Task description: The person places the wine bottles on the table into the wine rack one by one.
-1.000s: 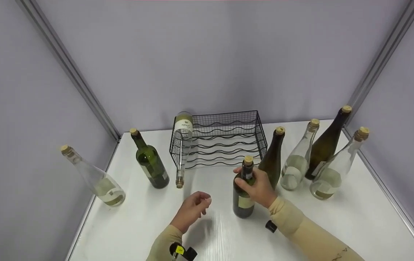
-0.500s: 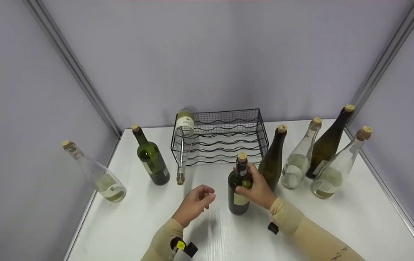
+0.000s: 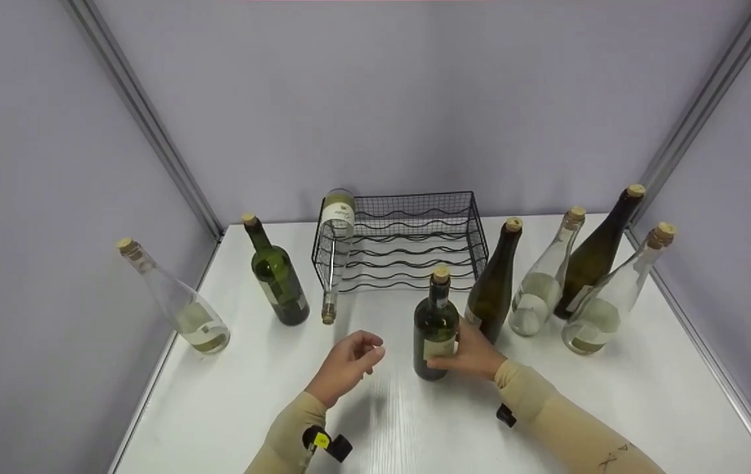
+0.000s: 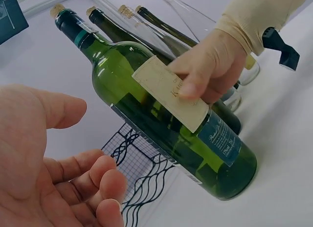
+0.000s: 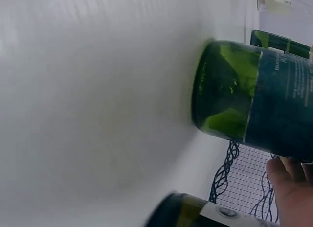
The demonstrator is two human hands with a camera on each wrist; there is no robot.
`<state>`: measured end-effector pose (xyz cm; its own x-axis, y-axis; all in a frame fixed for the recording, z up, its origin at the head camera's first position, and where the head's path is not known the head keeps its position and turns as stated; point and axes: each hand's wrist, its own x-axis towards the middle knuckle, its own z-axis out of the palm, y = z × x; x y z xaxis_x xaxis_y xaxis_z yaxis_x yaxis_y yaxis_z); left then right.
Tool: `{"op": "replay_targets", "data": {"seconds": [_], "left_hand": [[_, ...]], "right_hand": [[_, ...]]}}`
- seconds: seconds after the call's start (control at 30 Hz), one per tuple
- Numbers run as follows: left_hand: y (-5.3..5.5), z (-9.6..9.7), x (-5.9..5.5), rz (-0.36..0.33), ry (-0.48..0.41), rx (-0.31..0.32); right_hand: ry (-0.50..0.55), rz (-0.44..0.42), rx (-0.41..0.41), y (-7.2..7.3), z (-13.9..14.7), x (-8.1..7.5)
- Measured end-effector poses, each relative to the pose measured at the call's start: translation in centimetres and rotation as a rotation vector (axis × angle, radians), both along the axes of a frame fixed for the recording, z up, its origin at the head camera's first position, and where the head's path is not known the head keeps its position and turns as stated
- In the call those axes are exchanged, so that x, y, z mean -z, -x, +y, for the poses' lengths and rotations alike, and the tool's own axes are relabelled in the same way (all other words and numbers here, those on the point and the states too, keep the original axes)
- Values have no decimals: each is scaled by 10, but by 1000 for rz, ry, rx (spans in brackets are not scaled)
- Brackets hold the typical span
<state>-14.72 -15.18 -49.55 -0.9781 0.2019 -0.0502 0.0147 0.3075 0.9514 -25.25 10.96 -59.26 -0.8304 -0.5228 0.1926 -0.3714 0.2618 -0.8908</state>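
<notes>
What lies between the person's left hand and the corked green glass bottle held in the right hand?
Only bare white tabletop lies between the left hand and the corked green glass bottle; the head view shows it.

1. Four clear glass bottles [image 3: 178,299] [image 3: 339,212] [image 3: 538,289] [image 3: 601,316].
2. Two green glass bottles [image 3: 280,280] [image 3: 434,322].
3. Two dark brown bottles [image 3: 495,283] [image 3: 594,257].
4. Eight corks [image 3: 441,274], one in each bottle.
5. One black wire rack [image 3: 414,209].
6. One white table [image 3: 217,415].
7. Two hands: left hand [image 3: 345,367], right hand [image 3: 472,355].
</notes>
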Motion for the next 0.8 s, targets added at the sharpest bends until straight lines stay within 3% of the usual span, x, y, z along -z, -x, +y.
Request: {"op": "replay_targets", "data": {"seconds": [0.23, 0.57, 0.8], "left_hand": [[0, -1, 4, 3, -7, 12], [-6, 0, 3, 3, -2, -2], [3, -1, 26, 7, 35, 0]], "right_hand": [[-31, -56, 42, -2, -4, 4], [-80, -54, 69, -2, -11, 6], [-85, -49, 85, -4, -7, 6]]}}
